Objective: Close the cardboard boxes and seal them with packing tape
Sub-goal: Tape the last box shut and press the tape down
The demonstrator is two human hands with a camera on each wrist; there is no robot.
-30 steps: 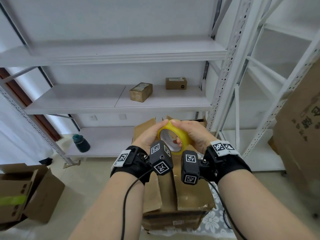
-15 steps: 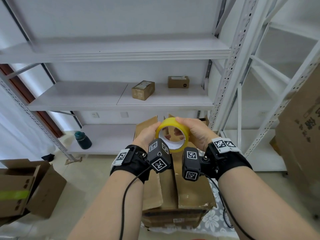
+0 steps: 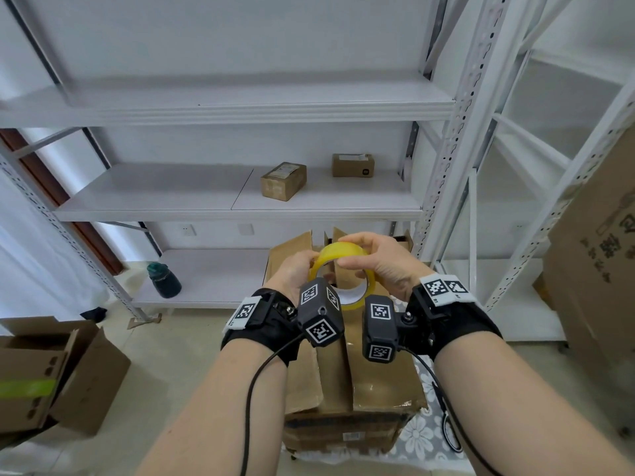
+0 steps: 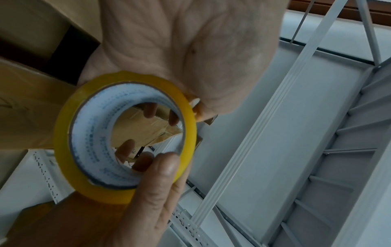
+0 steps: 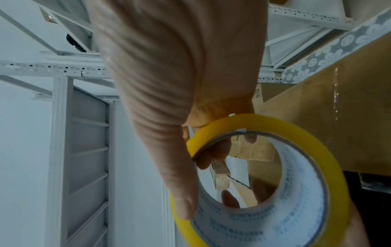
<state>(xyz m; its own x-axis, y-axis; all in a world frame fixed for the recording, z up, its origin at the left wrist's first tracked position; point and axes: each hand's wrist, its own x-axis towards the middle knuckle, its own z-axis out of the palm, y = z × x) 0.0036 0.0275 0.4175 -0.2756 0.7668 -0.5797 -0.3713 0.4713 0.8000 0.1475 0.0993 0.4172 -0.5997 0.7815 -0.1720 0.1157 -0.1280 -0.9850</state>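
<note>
I hold a yellow roll of packing tape (image 3: 343, 250) with both hands at chest height, above a cardboard box (image 3: 378, 383). My left hand (image 3: 297, 271) grips the roll's left side. My right hand (image 3: 372, 261) curls over its top and right side, thumb on the outer face. The left wrist view shows the roll (image 4: 125, 138) and its white core between my left hand (image 4: 180, 58) and the right thumb (image 4: 165, 168). In the right wrist view my right hand (image 5: 180, 75) wraps the roll (image 5: 296, 133). The box's near flaps lie folded down; its far flaps (image 3: 292, 249) stand up.
White metal shelving (image 3: 443, 159) stands behind and to the right. Two small closed boxes (image 3: 283, 180) (image 3: 353, 164) sit on the middle shelf, a dark bottle (image 3: 164, 281) on the lowest. An open box (image 3: 51, 369) lies on the floor at left, a tall carton (image 3: 598, 269) at right.
The roll has been turned in my hands and now tilts flatter. My right fingers have shifted over its top edge. Both hands stay above the box.
</note>
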